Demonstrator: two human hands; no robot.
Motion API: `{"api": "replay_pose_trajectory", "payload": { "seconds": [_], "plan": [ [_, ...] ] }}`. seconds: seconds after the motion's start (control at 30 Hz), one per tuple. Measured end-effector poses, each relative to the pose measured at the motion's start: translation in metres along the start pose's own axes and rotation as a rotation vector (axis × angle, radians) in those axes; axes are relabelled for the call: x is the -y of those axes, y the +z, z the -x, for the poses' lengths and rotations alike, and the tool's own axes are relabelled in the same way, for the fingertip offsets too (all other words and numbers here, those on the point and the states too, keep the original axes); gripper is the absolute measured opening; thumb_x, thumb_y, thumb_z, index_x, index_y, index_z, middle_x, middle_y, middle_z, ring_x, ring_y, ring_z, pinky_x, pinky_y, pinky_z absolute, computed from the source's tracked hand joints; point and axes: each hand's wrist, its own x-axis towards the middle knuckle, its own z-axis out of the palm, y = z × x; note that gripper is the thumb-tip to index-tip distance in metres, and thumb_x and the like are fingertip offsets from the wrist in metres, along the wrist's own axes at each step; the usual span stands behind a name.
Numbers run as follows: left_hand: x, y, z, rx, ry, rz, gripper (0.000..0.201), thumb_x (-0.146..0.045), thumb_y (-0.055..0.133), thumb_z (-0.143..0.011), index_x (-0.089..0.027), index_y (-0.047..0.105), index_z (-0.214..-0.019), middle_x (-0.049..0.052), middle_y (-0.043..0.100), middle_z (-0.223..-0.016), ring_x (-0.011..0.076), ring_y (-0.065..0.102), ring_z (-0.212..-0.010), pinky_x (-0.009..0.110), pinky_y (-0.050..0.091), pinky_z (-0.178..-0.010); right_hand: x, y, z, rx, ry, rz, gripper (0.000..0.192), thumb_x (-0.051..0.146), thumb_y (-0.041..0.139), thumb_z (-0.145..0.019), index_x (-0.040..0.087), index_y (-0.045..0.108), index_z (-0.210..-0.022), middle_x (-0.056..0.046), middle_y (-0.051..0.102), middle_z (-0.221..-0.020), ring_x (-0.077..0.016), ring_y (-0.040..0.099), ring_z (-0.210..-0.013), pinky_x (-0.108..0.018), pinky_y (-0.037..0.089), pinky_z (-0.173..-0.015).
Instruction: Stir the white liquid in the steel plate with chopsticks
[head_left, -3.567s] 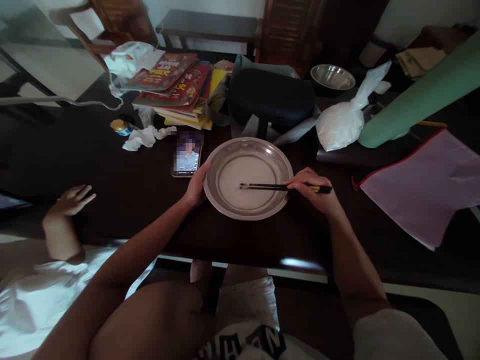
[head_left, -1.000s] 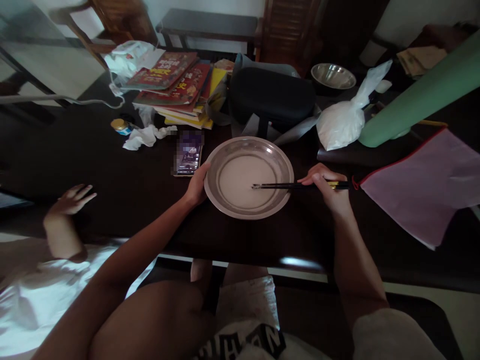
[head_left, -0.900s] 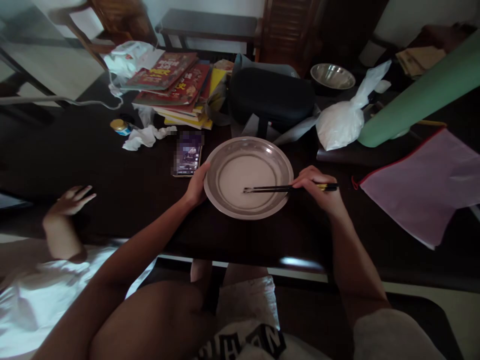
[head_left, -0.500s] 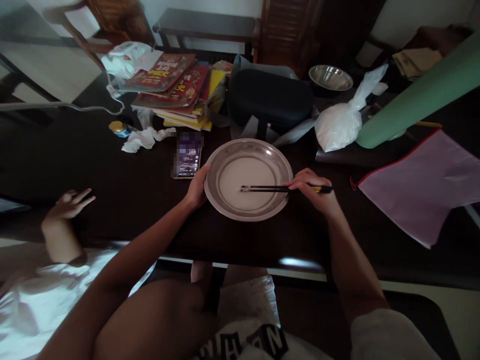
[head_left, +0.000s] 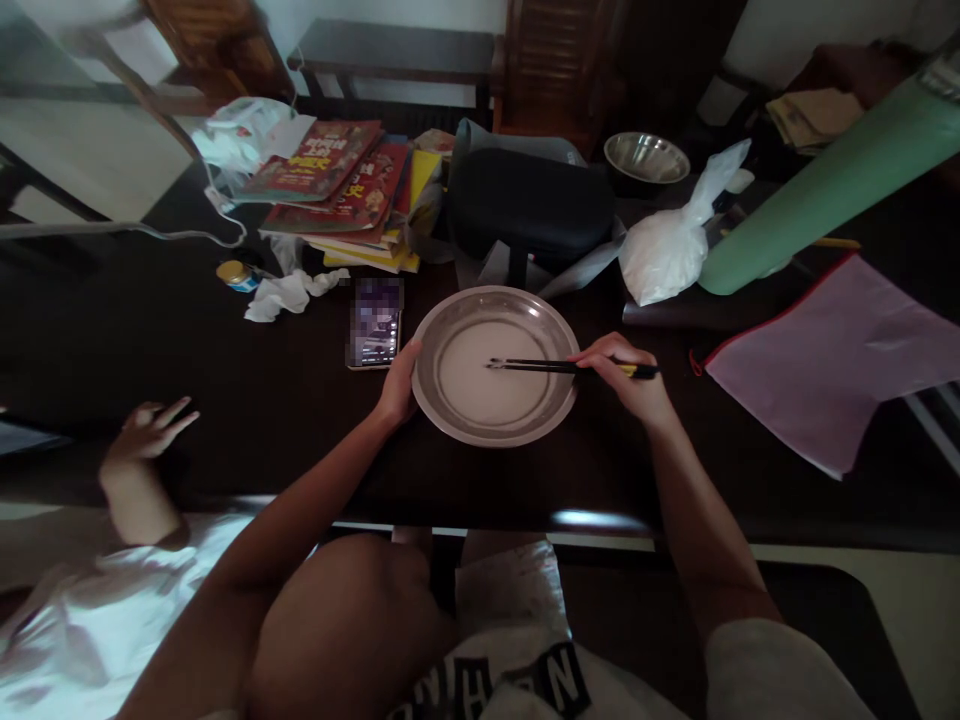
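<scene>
A wide steel basin rests on the dark table in front of me. Whitish liquid covers its bottom. My left hand grips the basin's left rim, with the thumb up on the edge and the fingers hidden behind the side. In my right hand is a pair of black chopsticks, pinched near their thick ends over the right rim. The chopsticks' tips lie at the middle of the basin, at the liquid, slightly apart.
Left of the basin lie a phone, crumpled tissue and a small jar. Behind are books, a black case, a white powder bag and another bowl. Another person's hand is at left.
The chopsticks have shifted slightly within the basin, and their tips sit a little further back. My left hand stays on the rim. The whole view has shifted slightly.
</scene>
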Motion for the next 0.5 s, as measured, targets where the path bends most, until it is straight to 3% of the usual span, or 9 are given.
{"api": "replay_pose_trajectory", "payload": {
  "seconds": [0.1,0.17,0.27,0.33,0.5],
  "plan": [
    [0.000,0.000,0.000,0.008,-0.010,0.003,0.036,-0.049,0.074,-0.087,-0.016,0.078,-0.103,0.010,0.083,-0.105,0.0373,0.072,-0.122,0.044,0.063,-0.100,0.009,-0.014,0.005,-0.096,0.070,-0.015,0.037,0.059,0.075,-0.092,0.028,0.084,-0.074,-0.004,0.078,-0.077,-0.0207,0.073,-0.076,-0.039,0.059,-0.078],
    [-0.001,0.000,0.000,0.007,-0.008,0.008,0.036,-0.049,0.075,-0.086,-0.016,0.077,-0.102,0.011,0.082,-0.105,0.0377,0.072,-0.123,0.045,0.063,-0.101,0.013,-0.017,0.011,-0.054,0.094,-0.025,0.038,0.060,0.074,-0.093,0.028,0.085,-0.075,-0.005,0.079,-0.077,-0.0217,0.074,-0.077,-0.040,0.059,-0.078],
    [0.000,0.000,-0.001,0.026,0.002,0.015,0.038,-0.051,0.078,-0.084,-0.016,0.075,-0.101,0.011,0.082,-0.105,0.0380,0.071,-0.125,0.046,0.062,-0.104,0.016,-0.005,0.021,-0.036,0.078,-0.022,0.036,0.061,0.076,-0.091,0.030,0.085,-0.076,-0.005,0.083,-0.082,-0.0241,0.074,-0.085,-0.042,0.059,-0.083],
    [0.001,-0.001,-0.002,0.048,0.015,0.012,0.041,-0.053,0.079,-0.083,-0.017,0.075,-0.101,0.011,0.082,-0.106,0.0382,0.070,-0.127,0.046,0.060,-0.106,0.015,0.007,0.026,-0.110,0.061,0.018,0.036,0.061,0.075,-0.091,0.030,0.085,-0.075,-0.006,0.085,-0.090,-0.0252,0.074,-0.093,-0.043,0.058,-0.088],
    [0.004,-0.005,-0.004,0.077,0.042,-0.008,0.046,-0.060,0.080,-0.082,-0.018,0.074,-0.099,0.012,0.082,-0.110,0.0390,0.068,-0.130,0.047,0.059,-0.108,0.015,0.023,0.043,-0.375,0.072,0.054,0.042,0.063,0.072,-0.092,0.028,0.081,-0.069,-0.004,0.077,-0.073,-0.0230,0.068,-0.081,-0.040,0.055,-0.079]
  ]
}}
